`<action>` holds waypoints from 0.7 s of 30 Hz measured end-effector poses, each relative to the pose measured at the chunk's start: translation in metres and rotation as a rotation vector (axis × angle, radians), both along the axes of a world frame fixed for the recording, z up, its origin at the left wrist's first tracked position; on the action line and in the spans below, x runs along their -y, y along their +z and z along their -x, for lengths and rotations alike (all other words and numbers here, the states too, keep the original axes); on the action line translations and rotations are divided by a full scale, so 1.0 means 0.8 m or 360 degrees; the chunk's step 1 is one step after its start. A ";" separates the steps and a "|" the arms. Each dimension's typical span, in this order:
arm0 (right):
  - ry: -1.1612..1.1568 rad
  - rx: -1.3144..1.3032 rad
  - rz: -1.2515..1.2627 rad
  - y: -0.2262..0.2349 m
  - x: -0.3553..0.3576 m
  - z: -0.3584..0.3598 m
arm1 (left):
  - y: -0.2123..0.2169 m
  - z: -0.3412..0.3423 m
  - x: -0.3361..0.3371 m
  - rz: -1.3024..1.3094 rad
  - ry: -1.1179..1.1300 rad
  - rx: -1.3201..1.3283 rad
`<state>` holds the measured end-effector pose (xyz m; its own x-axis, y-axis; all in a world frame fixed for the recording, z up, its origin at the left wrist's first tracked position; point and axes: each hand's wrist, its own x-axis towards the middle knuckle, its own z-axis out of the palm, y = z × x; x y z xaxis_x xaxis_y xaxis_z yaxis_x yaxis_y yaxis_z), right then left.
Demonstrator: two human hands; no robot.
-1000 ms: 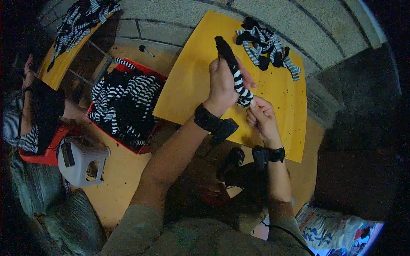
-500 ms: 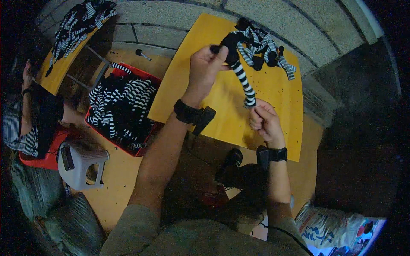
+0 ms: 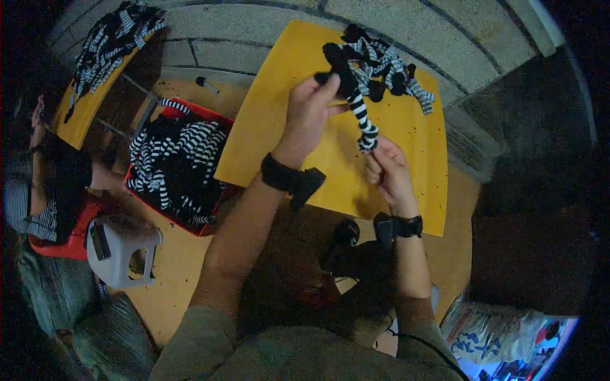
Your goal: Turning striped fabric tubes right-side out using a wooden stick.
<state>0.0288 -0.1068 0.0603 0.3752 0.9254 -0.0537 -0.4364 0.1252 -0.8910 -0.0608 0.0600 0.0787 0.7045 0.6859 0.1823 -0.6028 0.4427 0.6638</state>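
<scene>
Over the yellow table [image 3: 273, 127], both hands hold one black-and-white striped sock [image 3: 360, 117]. My left hand [image 3: 306, 117] is closed on its black upper part, thumb on top, and the black end sticks up beyond the fingers. At the lower end my right hand [image 3: 391, 171] pinches the striped cuff, which looks bunched or rolled into a ring there. A loose pile of black and grey-striped socks [image 3: 384, 63] lies at the far side of the same table, just beyond the held sock.
Left of the table, a red crate [image 3: 136, 187] is heaped with striped socks [image 3: 184, 152]. More socks [image 3: 114, 51] cover a second yellow table [image 3: 79, 130]. Another person's arm [image 3: 39, 178] shows at far left, near a grey stool [image 3: 124, 247]. A white sack [image 3: 489, 333] stands lower right.
My right hand has moved up slightly toward my left, and the sock's cuff is more bunched. The black end now stands up farther past my left fingers.
</scene>
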 end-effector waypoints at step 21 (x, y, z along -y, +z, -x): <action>-0.0204 0.0619 0.0217 0.003 0.001 0.013 | 0.003 0.009 -0.026 -0.0388 0.0571 -0.0225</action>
